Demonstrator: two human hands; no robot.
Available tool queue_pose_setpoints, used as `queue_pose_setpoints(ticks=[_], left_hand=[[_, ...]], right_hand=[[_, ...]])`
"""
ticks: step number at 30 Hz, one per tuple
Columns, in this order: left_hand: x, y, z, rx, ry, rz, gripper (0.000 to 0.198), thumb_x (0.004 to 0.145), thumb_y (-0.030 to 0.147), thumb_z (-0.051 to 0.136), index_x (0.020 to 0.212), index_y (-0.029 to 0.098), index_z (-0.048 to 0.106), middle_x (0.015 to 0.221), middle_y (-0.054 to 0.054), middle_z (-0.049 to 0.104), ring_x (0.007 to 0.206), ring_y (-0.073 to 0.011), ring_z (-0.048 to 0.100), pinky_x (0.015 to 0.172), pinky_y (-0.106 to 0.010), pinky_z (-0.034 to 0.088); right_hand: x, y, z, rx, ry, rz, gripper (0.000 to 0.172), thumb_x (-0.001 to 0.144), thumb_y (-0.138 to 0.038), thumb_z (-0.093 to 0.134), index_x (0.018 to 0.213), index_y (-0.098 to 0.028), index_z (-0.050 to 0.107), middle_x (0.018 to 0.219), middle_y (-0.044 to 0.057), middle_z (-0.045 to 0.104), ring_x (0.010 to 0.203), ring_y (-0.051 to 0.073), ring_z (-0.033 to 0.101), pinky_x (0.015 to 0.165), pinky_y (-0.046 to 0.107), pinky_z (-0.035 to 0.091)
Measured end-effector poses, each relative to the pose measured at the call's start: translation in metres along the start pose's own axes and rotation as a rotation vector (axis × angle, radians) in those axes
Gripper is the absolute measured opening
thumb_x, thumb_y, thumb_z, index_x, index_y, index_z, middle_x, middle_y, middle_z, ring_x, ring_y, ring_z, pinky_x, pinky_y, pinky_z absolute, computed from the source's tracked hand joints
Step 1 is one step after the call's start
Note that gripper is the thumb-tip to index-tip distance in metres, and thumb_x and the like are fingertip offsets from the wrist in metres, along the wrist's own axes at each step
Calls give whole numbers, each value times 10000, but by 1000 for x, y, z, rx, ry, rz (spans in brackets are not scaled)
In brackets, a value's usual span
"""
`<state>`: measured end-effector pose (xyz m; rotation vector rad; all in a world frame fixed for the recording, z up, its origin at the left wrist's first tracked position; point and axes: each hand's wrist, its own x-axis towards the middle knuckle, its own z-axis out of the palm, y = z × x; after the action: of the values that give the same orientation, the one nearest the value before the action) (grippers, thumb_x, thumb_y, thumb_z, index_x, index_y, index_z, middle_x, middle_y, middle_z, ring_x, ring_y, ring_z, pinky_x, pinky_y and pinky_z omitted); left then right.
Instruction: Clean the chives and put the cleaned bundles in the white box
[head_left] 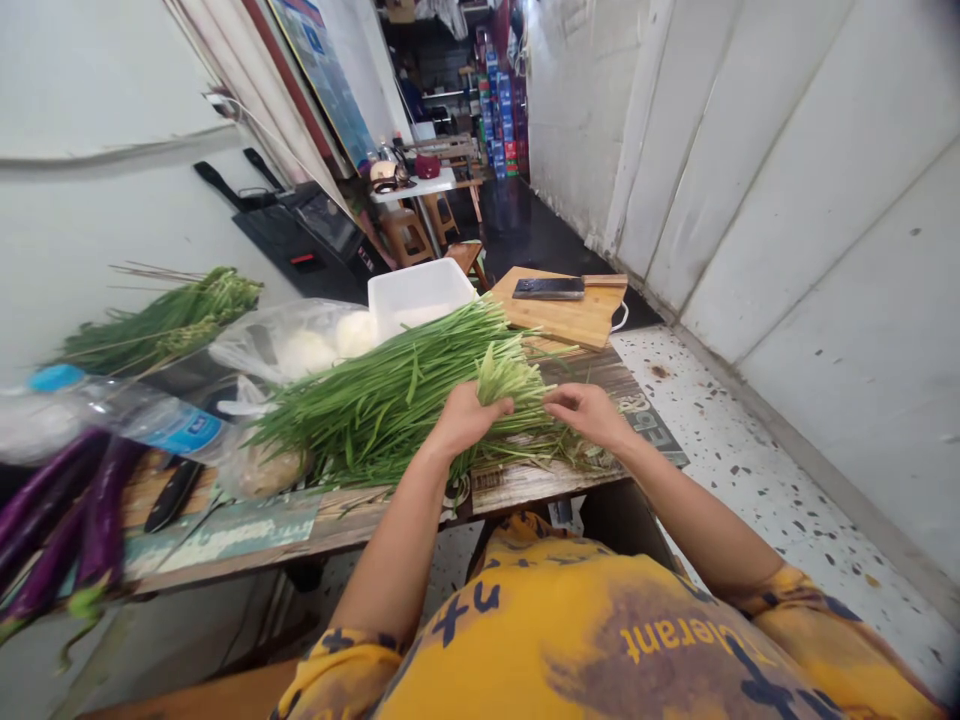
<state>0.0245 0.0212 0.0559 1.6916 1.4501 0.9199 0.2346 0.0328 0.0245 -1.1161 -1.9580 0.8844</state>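
A big heap of long green garlic chives [382,385] lies across the table, its pale stem ends toward the right. My left hand [470,415] is closed round a small bunch of chives [510,378], whose light yellow-green ends stick up above the thumb. Just right of these ends is my right hand [589,412], thumb and fingertips pinched together at the stem tips. Whether a stem or scrap sits in that pinch is too small to make out. Loose trimmings [559,448] are strewn on the table below both hands.
Behind the chives stand a white plastic tub [416,290] and a wooden cutting board [517,310] bearing a cleaver [551,289]. To the left are a water bottle [150,415], purple eggplants [105,500], a black-handled knife [174,495], plastic bags [300,345] and more greens [172,315]. A wall runs along the right.
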Motion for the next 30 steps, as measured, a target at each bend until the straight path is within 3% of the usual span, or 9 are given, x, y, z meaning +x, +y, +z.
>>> queue_pose_setpoints(ticks=[5, 9, 12, 16, 20, 25, 30], left_hand=[[0, -4, -1, -66, 80, 15, 349, 643, 324, 711, 922, 119, 674, 904, -65, 708, 822, -211, 645, 772, -309, 496], [-2, -4, -2, -29, -40, 45, 363, 654, 325, 709, 950, 118, 672, 938, -67, 707, 861, -218, 644, 815, -319, 493], [-3, -2, -2, -26, -183, 98, 309, 698, 307, 668, 951, 129, 669, 957, -53, 703, 873, -205, 640, 830, -306, 487], [-2, -4, 2, -17, -219, 128, 358, 678, 275, 680, 1001, 128, 638, 995, -43, 690, 896, -202, 628, 838, -297, 480], [-1, -6, 4, 20, -262, 147, 347, 640, 248, 701, 963, 128, 653, 974, -27, 691, 891, -196, 619, 844, -283, 468], [0, -5, 2, 8, -219, 93, 198, 677, 237, 655, 840, 126, 661, 820, -7, 687, 737, -152, 613, 720, -239, 481], [1, -1, 2, -36, -204, 62, 183, 685, 259, 651, 807, 123, 660, 780, -24, 684, 703, -156, 616, 701, -253, 495]], right_hand=[[-16, -6, 25, -329, -254, -239, 184, 778, -318, 648, 812, -146, 704, 810, 83, 643, 782, 180, 562, 675, 270, 423], [-17, -13, 19, -341, -175, -337, 194, 857, -228, 540, 772, -150, 695, 783, 83, 627, 797, 178, 540, 717, 284, 404], [-10, -16, 0, -160, -123, -194, 207, 845, -275, 548, 734, -150, 670, 697, 31, 609, 671, 131, 522, 621, 238, 381], [-3, -11, -6, -45, -70, 52, 253, 782, -356, 586, 650, -143, 627, 582, -20, 545, 549, 94, 443, 515, 212, 304], [2, -4, 3, 25, 1, 83, 229, 698, -331, 626, 570, -145, 588, 565, -24, 524, 559, 95, 436, 532, 216, 302], [8, -2, -2, 228, 180, 265, 342, 694, -452, 626, 549, -149, 560, 481, -40, 455, 481, 80, 363, 497, 225, 286], [9, -3, -5, 108, 229, 183, 356, 729, -441, 589, 528, -155, 517, 502, -29, 469, 504, 83, 374, 505, 224, 285]])
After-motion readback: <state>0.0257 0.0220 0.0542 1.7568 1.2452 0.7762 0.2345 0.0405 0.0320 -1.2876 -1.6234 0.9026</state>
